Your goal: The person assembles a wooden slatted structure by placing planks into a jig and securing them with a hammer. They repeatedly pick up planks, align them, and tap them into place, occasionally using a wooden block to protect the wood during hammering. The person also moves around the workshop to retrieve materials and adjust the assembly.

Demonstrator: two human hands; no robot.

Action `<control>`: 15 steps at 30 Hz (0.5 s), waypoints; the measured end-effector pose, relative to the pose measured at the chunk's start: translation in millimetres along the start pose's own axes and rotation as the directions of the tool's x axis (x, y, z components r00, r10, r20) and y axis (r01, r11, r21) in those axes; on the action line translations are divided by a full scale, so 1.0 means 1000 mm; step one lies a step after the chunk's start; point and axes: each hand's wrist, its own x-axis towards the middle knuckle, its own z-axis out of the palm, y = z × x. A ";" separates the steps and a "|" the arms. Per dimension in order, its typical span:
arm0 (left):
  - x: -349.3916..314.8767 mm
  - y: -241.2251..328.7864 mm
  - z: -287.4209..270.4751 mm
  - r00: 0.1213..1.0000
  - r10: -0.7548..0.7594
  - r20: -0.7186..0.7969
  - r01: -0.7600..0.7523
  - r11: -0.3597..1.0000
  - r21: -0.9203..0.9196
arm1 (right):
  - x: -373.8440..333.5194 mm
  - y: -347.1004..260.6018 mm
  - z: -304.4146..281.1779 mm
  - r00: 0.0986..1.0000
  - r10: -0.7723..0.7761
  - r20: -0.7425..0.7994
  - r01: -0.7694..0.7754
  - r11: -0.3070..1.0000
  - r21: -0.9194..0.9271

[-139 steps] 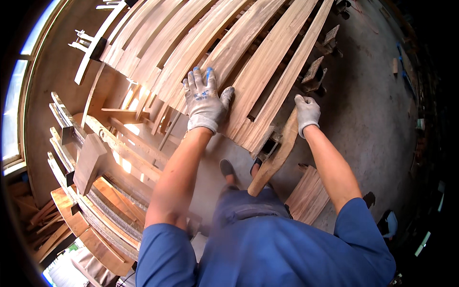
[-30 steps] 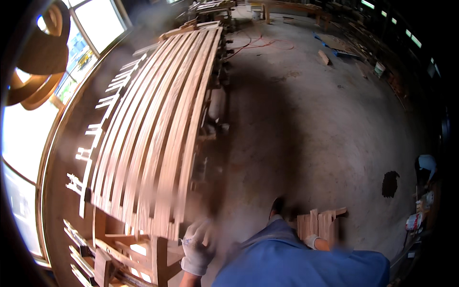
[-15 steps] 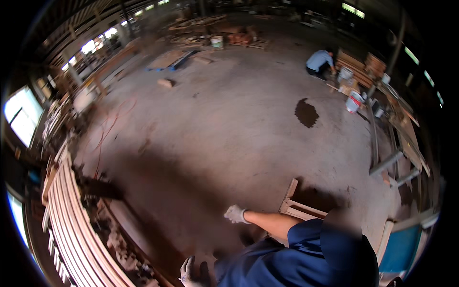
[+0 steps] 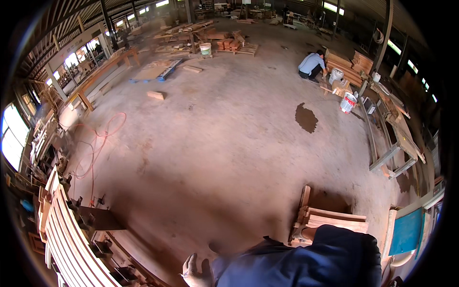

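My left hand [image 4: 196, 271], in a pale glove, hangs at the bottom edge with its fingers apart and nothing visible in it. My right hand [image 4: 300, 234], also gloved, is low at the left end of a small stack of wooden boards [image 4: 334, 218], against or just beside it; its fingers are too small and hidden to make out. My dark blue sleeve hides the near part of that stack. One longer wooden piece [image 4: 305, 196] sticks out past the far left corner of the boards.
Long pale wooden strips [image 4: 71, 239] lie side by side at the left, with dark clamps [image 4: 101, 248] along them. A red hose [image 4: 98, 143] loops over the floor. At the far right a person [image 4: 312, 65] crouches by stacked wood and buckets [image 4: 348, 102]. A wooden bench [image 4: 399, 138] stands at right.
My right hand has swung from over the open floor to the right, down to the boards. My left hand stays low with fingers spread. The view has shifted slightly.
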 end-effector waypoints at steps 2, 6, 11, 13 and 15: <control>0.030 -0.026 -0.018 1.000 -0.009 -0.016 0.009 1.000 -0.021 | -0.026 -0.074 -0.053 0.995 0.063 0.075 -0.073 0.987 0.141; 0.089 -0.078 -0.033 0.999 -0.034 0.014 0.034 0.998 -0.053 | -0.024 -0.195 -0.127 0.976 0.159 0.147 -0.216 0.752 0.622; 0.168 -0.134 -0.020 0.999 0.038 0.006 -0.038 0.998 -0.042 | 0.025 -0.256 -0.171 0.973 0.110 0.201 -0.219 0.699 0.681; 0.197 -0.153 -0.008 0.999 0.038 -0.002 -0.038 0.998 -0.042 | 0.060 -0.262 -0.184 0.961 0.126 0.247 -0.255 0.752 0.609; 0.225 -0.168 0.004 0.999 -0.010 -0.033 0.009 1.000 -0.025 | 0.084 -0.288 -0.212 0.954 0.182 0.238 -0.286 0.790 0.543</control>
